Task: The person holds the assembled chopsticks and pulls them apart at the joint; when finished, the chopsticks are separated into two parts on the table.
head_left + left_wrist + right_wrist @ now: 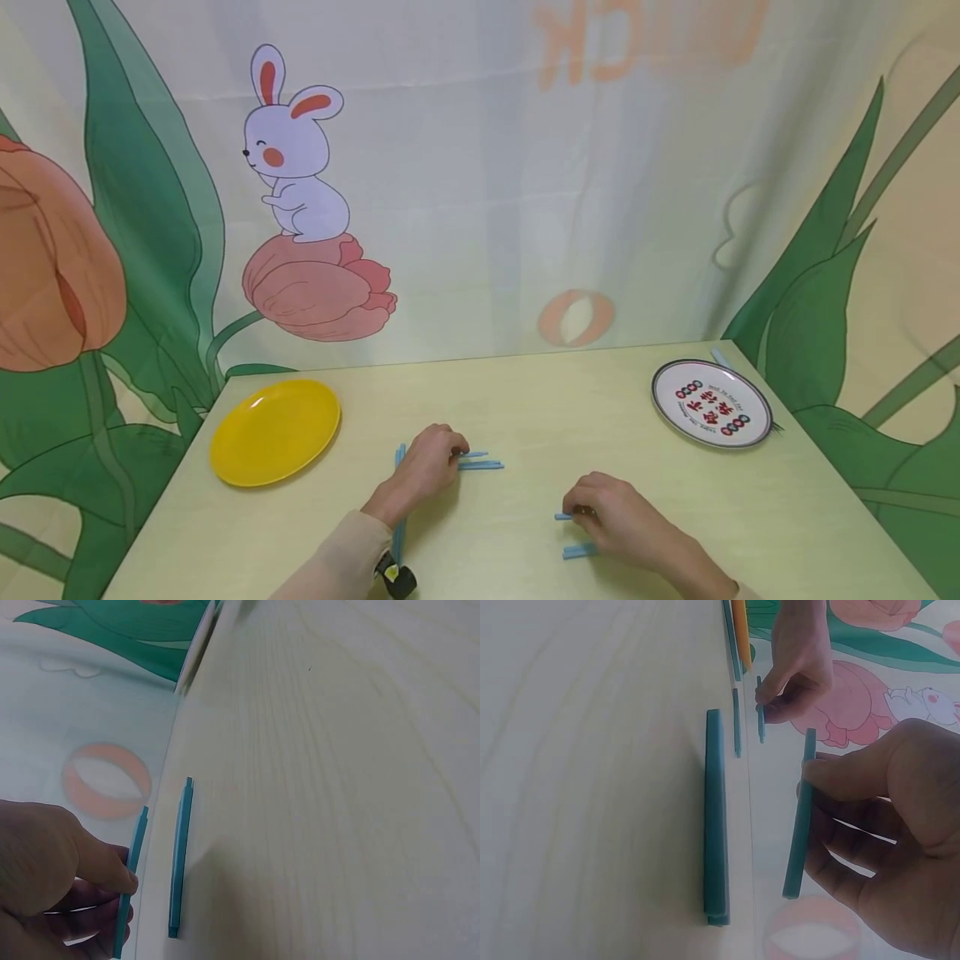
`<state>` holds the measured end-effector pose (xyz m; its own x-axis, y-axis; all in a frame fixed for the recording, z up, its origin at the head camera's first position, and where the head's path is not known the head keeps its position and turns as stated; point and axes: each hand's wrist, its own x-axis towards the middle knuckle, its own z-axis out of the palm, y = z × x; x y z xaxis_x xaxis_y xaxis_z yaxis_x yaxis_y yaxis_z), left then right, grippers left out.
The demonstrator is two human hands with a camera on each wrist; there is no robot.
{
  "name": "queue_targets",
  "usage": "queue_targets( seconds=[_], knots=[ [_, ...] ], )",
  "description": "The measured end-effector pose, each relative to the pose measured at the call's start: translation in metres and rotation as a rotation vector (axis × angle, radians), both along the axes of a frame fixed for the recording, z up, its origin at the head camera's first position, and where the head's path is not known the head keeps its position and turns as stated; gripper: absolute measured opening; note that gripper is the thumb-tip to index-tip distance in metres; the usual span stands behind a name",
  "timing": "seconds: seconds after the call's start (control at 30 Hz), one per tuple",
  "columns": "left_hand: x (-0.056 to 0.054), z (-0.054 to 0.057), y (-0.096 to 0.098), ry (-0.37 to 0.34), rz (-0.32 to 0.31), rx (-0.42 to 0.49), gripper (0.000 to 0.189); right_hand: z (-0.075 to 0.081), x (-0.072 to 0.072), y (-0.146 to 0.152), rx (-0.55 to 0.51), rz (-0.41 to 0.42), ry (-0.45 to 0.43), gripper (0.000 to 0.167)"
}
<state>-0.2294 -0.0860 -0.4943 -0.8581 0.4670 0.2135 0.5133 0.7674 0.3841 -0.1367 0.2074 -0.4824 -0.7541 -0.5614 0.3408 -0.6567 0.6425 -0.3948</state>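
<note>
We face a pale cloth backdrop (465, 200) printed with a white rabbit (315, 204), tulips (60, 258) and green leaves (142, 150). Before it, we see a light, wood-grained table (540, 400).

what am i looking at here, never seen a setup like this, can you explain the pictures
There is no machine here, only a person's left hand and right hand, both bare, over a pale table. The wide picture comes from a camera worn on the head, looking forward and down. The other two come from a camera on each wrist, and show the scene turned sideways. The left hand pinches a thin blue stick, and the right hand pinches a second blue stick. More blue sticks lie on the table. A yellow plate sits toward its left side and a white printed plate toward its right. Behind the table hangs a cloth printed with a rabbit.
</note>
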Motion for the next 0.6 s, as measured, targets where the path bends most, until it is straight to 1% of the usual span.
queue_targets(
  seconds=[0.17,0.6],
  knots=[
    [-0.0011,-0.0016,0.0004,0.000,-0.014,0.004,0.019,-0.0021,-0.0004,0.0013,0.008,0.013,0.011,0.016],
    [-0.0052,-0.0065,0.0010,0.019,-0.036,0.004,0.017,-0.0037,0.0020,0.0022,0.010,0.007,-0.013,0.017]
  ],
)
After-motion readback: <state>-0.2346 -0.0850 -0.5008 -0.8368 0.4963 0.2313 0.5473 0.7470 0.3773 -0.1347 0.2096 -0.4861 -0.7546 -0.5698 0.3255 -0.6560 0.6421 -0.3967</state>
